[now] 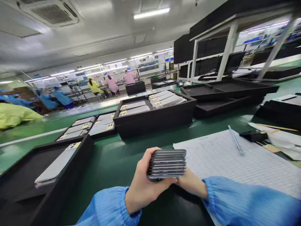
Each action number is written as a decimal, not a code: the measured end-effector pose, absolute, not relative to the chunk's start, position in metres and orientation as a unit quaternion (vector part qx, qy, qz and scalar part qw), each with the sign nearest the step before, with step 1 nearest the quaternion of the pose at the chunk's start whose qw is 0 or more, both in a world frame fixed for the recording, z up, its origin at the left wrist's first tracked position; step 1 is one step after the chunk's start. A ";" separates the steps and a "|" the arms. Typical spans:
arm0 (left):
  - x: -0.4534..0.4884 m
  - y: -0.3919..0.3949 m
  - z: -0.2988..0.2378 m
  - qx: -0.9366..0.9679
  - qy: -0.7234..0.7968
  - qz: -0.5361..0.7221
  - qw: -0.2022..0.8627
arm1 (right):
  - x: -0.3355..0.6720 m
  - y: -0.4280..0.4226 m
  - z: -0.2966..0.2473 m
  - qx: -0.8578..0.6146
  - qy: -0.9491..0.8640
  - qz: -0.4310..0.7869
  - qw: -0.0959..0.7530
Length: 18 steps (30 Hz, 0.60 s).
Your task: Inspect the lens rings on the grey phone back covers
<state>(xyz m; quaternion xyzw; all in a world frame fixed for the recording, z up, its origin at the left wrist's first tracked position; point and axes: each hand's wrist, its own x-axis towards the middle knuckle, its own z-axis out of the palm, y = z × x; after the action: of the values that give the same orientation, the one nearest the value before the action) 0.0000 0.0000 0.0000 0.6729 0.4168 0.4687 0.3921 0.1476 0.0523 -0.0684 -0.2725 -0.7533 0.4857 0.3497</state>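
Observation:
A stack of thin, dark, phone-sized slabs [167, 164] with pale edges is held up over the green bench, its short ends facing me. My left hand [147, 182] is closed around its left side, fingers over the top corner and thumb along the bottom. Close behind the stack's lower right is my right hand [188, 182], its fingers hidden by the slabs. Left of the hands, a black tray [82, 150] holds a small pile of pale phone-shaped panels [57, 164] with camera cutouts and a yellow label.
Beyond the hands, a deep black tray [155, 121] carries more pale panels [166, 99]; shallower trays adjoin it. To the right, a pen [235, 141] lies on a gridded paper sheet [211, 153]. Empty-looking black trays [221, 91] sit stacked behind. Several people work in the background.

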 end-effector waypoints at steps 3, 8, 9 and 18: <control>0.002 0.001 0.001 0.668 0.421 0.468 0.397 | 0.148 0.051 -0.069 -0.272 -0.756 0.485 0.347; 0.002 0.002 0.003 0.663 0.418 0.464 0.411 | 0.148 0.052 -0.069 -0.281 -0.755 0.484 0.341; 0.002 0.002 0.003 0.664 0.418 0.463 0.412 | 0.148 0.052 -0.069 -0.281 -0.755 0.484 0.340; 0.004 0.005 -0.009 0.644 0.385 0.495 0.438 | 0.148 0.048 -0.060 -0.255 -0.753 0.506 0.333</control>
<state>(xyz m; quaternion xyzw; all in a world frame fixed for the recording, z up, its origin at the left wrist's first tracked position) 0.0037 0.0046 -0.0086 0.6441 0.3852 0.4947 0.4383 0.1485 0.0484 -0.0596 -0.2554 -0.7534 0.5060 0.3333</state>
